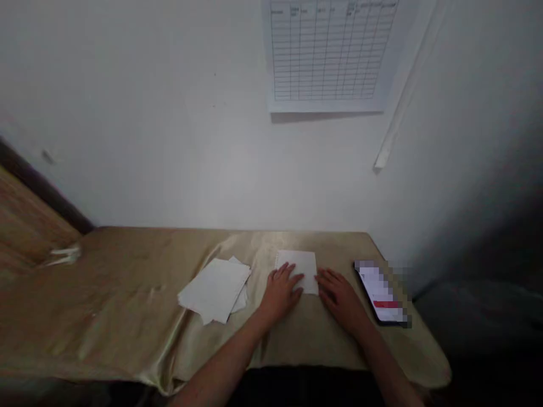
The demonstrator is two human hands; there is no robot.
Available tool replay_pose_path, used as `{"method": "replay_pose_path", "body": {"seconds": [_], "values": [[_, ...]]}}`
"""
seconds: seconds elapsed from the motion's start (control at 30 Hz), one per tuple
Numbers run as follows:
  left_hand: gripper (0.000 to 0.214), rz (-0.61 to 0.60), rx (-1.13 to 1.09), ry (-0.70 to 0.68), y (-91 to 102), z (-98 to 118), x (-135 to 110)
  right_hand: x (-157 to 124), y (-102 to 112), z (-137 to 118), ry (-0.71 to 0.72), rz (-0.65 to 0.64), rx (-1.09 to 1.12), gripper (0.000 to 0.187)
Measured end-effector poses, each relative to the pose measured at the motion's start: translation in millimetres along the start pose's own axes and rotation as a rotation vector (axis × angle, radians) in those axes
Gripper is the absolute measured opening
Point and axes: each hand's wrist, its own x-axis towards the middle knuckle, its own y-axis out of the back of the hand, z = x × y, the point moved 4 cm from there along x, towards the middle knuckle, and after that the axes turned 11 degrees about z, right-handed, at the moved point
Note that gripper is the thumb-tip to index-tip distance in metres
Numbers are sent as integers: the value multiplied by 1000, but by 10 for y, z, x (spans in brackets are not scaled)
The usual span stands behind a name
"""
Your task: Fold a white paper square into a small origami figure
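A white sheet of paper (304,263) lies flat on the cloth-covered table, with a row of small holes along its left edge. My left hand (280,288) rests on the sheet's left part, fingers spread over it. At the right edge of the same sheet is my right hand (337,294), its fingers extended and the tips touching or very near that edge. To the left of my left hand, a loose stack of white papers (216,288) sits fanned out at uneven angles.
A phone (382,299) with a lit, partly blurred screen lies right of my right hand. The tan tablecloth (123,305) has folds. Behind rises a white wall (169,141) with a printed table sheet (326,56). A wooden piece (29,226) stands at far left.
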Motion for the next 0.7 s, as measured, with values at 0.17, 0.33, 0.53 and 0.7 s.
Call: {"method": "replay_pose_path", "body": {"seconds": [0.17,0.33,0.53,0.7], "values": [[40,-5,-19,-26,38,-12,-12,-6,-6,-30,6,6,21,40],[38,-20,-83,-38,114,0,0,-18,19,24,-21,90,95,34],[43,-41,-177,-129,73,82,-27,-46,80,93,-54,166,112,25],[47,-44,-101,-166,51,190,-61,-42,-13,-13,52,95,-26,41]]}}
